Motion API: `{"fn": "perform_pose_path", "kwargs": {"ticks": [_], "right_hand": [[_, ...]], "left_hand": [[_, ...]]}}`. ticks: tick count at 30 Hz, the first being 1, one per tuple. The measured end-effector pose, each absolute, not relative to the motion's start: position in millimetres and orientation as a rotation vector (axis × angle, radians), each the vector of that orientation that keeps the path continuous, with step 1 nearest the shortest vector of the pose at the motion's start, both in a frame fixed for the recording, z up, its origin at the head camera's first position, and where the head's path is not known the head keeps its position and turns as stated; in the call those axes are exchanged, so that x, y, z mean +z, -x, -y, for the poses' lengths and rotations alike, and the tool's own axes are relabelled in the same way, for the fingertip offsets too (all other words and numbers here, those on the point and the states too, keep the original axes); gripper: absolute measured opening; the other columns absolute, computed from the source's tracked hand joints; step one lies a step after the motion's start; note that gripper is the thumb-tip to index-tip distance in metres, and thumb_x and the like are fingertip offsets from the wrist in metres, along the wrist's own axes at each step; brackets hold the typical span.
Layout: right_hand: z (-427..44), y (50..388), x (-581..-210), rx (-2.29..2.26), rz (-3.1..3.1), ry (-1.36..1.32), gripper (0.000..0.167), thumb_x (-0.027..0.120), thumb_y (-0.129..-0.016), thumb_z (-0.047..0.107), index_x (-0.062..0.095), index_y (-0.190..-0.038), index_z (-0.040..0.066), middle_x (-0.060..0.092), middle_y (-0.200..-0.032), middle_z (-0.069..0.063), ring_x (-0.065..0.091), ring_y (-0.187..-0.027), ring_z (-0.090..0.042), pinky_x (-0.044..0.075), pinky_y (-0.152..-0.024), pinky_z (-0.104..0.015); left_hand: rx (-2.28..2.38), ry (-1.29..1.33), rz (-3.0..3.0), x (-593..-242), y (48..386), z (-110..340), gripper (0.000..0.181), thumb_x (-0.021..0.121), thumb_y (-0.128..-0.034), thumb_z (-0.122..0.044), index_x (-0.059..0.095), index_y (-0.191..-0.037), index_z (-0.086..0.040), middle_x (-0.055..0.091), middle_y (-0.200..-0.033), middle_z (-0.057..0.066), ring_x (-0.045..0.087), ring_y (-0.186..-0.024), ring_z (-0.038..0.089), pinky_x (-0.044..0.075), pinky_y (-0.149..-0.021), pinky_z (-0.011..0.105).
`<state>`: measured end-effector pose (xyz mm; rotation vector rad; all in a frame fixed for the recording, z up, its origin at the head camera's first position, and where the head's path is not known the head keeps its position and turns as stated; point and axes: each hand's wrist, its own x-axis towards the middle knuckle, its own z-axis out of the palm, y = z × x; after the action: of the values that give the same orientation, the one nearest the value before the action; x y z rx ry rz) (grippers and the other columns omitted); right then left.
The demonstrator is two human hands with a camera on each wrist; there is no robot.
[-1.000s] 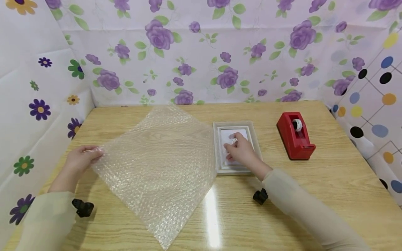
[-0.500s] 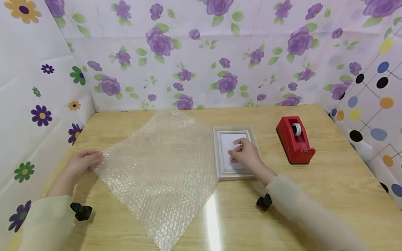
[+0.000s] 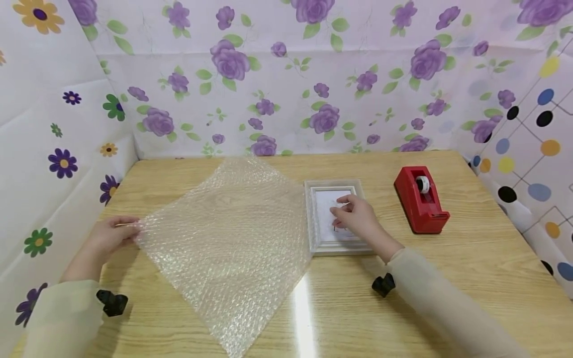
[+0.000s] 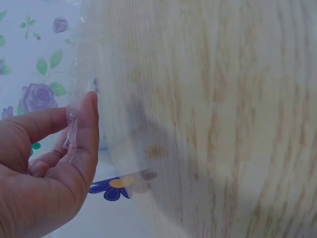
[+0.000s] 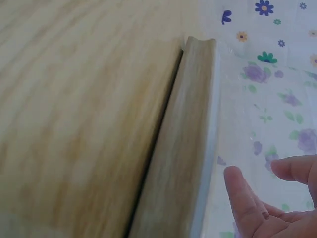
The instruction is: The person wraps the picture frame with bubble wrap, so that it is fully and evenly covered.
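A large sheet of bubble wrap (image 3: 224, 223) lies cornerwise on the table. My left hand (image 3: 105, 239) pinches its left corner between thumb and fingers, and the left wrist view shows the crumpled wrap edge (image 4: 72, 126) there. A white picture frame (image 3: 346, 244) lies face up at the sheet's right side, with clear wrap along its edges. Whether wrap covers its whole face is hard to tell. Over the frame hovers my right hand (image 3: 359, 217), its thumb and index finger apart with nothing visible between them. The right wrist view shows the frame's side (image 5: 183, 139) next to these fingers.
A red tape dispenser (image 3: 421, 201) holding a small roll of tape stands to the right of the frame. Patterned sheets (image 3: 286, 99) rise behind the wooden table (image 3: 483, 248) and along its sides.
My right hand has let go of a bit of wrap over the frame and drawn slightly to the right. My left hand still holds its corner. The camera view has tilted a little.
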<state>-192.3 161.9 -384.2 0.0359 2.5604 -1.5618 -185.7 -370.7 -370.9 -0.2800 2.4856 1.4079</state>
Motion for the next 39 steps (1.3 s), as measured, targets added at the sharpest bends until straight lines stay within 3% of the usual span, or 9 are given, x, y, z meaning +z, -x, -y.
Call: {"fn": "perform_pose_path", "kwargs": {"ticks": [6,11,15,28,39], "right_hand": [[-175,189,-375,-1.405,-2.727,-0.023,0.037,0.059,-0.092,0.018,0.055,-0.119,-0.007,0.064,-0.102,-0.020,0.066,-0.088,-0.026,0.054,-0.073,-0.028],[-186,186,-370,-1.265,-2.836,-0.052,0.037,0.059,-0.093,0.019,0.055,-0.120,-0.006,0.062,-0.111,-0.022,0.059,-0.102,-0.033,0.052,-0.087,-0.041],[-195,186,-371,-1.241,-2.856,-0.086,0.040,0.058,-0.093,0.016,0.052,-0.123,-0.009,0.059,-0.114,-0.025,0.057,-0.107,-0.037,0.050,-0.093,-0.046],[-217,189,-388,-1.094,-2.825,-0.236,0.054,0.060,-0.093,0.026,0.046,-0.130,-0.010,0.053,-0.126,-0.029,0.054,-0.114,-0.040,0.050,-0.093,-0.049],[-220,192,-398,-1.011,-2.786,-0.278,0.052,0.066,-0.089,0.026,0.053,-0.124,-0.010,0.059,-0.118,-0.027,0.059,-0.101,-0.034,0.054,-0.087,-0.043]], "left_hand": [[1.447,0.273,-2.473,-373,188,372,0.050,0.050,-0.0970,-0.012,0.033,-0.132,0.020,0.056,-0.079,-0.020,0.057,-0.072,-0.005,0.053,-0.068,0.014],[1.503,0.308,-2.450,-376,189,373,0.041,0.054,-0.0955,-0.012,0.044,-0.125,0.014,0.058,-0.077,-0.019,0.057,-0.070,-0.005,0.053,-0.066,0.013],[1.486,0.293,-2.457,-376,188,372,0.037,0.052,-0.0962,-0.012,0.045,-0.124,0.012,0.058,-0.077,-0.020,0.057,-0.071,-0.005,0.053,-0.067,0.014],[1.403,0.289,-2.492,-377,185,369,0.053,0.049,-0.0977,-0.017,0.033,-0.133,0.019,0.056,-0.079,-0.020,0.056,-0.072,-0.006,0.053,-0.068,0.015],[1.359,0.331,-2.497,-378,181,368,0.055,0.050,-0.0983,-0.019,0.032,-0.135,0.017,0.055,-0.080,-0.020,0.055,-0.073,-0.007,0.053,-0.068,0.015]]}}
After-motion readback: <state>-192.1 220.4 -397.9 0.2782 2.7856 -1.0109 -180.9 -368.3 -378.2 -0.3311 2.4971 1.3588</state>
